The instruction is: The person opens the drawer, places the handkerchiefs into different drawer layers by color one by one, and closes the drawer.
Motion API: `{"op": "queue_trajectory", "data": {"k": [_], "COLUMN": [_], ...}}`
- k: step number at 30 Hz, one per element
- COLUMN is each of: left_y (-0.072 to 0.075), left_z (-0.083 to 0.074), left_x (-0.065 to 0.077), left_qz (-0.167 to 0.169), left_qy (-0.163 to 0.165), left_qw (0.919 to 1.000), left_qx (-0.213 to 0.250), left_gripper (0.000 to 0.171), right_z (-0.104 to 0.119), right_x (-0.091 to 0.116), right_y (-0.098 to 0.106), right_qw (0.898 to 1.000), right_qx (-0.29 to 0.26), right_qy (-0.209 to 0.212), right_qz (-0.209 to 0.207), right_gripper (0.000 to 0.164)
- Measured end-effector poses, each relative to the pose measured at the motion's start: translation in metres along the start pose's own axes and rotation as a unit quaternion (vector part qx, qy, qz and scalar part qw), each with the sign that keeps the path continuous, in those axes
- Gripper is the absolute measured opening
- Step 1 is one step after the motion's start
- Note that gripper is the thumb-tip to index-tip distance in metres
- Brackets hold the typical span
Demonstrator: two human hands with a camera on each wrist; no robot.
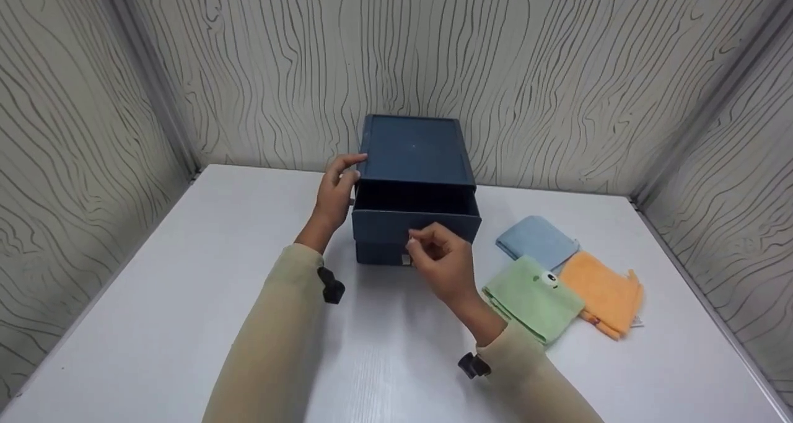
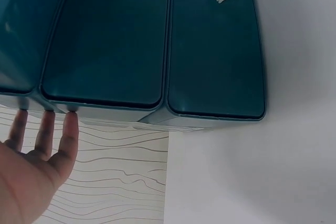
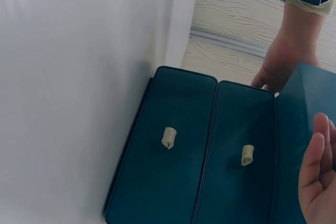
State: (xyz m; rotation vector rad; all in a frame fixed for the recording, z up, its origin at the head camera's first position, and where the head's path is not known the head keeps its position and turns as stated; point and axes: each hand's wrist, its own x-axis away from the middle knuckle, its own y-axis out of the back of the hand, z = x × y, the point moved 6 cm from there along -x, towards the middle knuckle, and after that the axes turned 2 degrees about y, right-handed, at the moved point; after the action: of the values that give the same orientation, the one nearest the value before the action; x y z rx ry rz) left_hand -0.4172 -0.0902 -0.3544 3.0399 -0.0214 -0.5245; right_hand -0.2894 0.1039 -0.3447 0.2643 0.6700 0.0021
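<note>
A dark blue two-drawer storage box (image 1: 414,147) sits toward the back of the white table. In the head view, its upper drawer (image 1: 378,225) is partly pulled out, with a dark interior. Both drawer fronts look closed in the wrist views, each with a cream pull tab (image 3: 247,155). My left hand (image 1: 335,194) rests its fingers against the box's left side; in the left wrist view the fingers (image 2: 71,129) are extended and touch it. At the upper drawer's front, my right hand (image 1: 443,262) pinches the pull tab, mostly hidden by thumb and forefinger. Below shows the lower tab (image 1: 406,259).
Right of the box lie a folded blue cloth (image 1: 536,242), a green cloth (image 1: 536,299) with an eye design and an orange cloth (image 1: 604,293), partly overlapping. Wood-patterned panels (image 1: 297,57) enclose the white table (image 1: 248,225) at the back and sides.
</note>
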Motion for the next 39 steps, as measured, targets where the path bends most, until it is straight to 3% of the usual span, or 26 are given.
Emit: {"op": "queue_trajectory", "data": {"k": [15,22,30,39], "left_y": [0.0021,0.0012,0.0004,0.0022], "left_z": [0.0004,0.0060,0.0046,0.0039], "left_x": [-0.0052,-0.0027,-0.0045,-0.0028], "left_qz": [0.012,-0.001,-0.020,-0.007], "left_qy": [0.016,0.029,0.015,0.018], "left_qw": [0.9998,0.9995,0.9996,0.9998], "left_qx": [0.009,0.011,0.013,0.004], "left_gripper": [0.042,0.042,0.039,0.033], "right_z": [0.0034,0.0009,-0.0004,0.0013], "right_x": [0.0012,0.0046,0.0030,0.0039], "right_y": [-0.0018,-0.0012,-0.0005,-0.0003], "right_qw": [1.000,1.000,1.000,1.000], "right_qx": [-0.011,-0.014,-0.024,-0.017], "right_qy": [0.023,0.005,-0.016,-0.021], "right_qz": [-0.001,0.002,0.006,0.007], "right_gripper": [0.005,0.006,0.005,0.005]}}
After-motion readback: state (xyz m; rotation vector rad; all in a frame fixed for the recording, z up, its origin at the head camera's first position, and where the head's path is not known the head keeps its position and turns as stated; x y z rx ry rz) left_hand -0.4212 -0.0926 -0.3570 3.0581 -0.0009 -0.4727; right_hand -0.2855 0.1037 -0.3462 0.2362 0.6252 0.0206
